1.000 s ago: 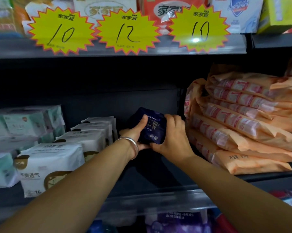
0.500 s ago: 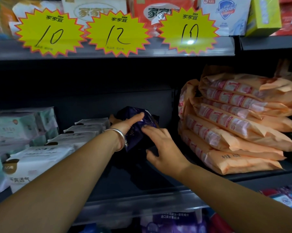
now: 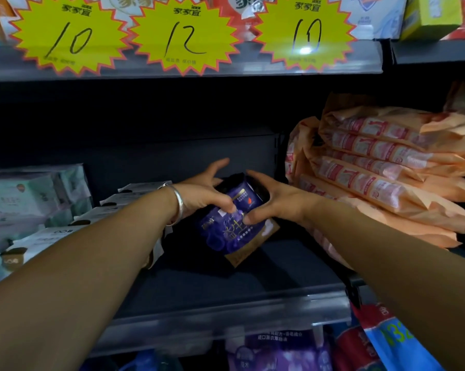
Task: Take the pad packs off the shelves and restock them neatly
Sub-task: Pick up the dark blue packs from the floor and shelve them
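Both your hands are back on the purple pad pack: half a sec ago the right hand was off it, fingers loose. Now left hand and right pinch it from either side w/ thumbs on the front face. Pack is tilted, pulled fwd in the bare mid-shelf gap btwn white packs and orange stack. Looks like it's coming off the shelf, not set down yet.

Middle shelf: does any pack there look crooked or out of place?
Yes. The dark purple pack is tilted with one corner pointing down, held by both hands in the gap. The orange packs on the right slump unevenly in a stack.
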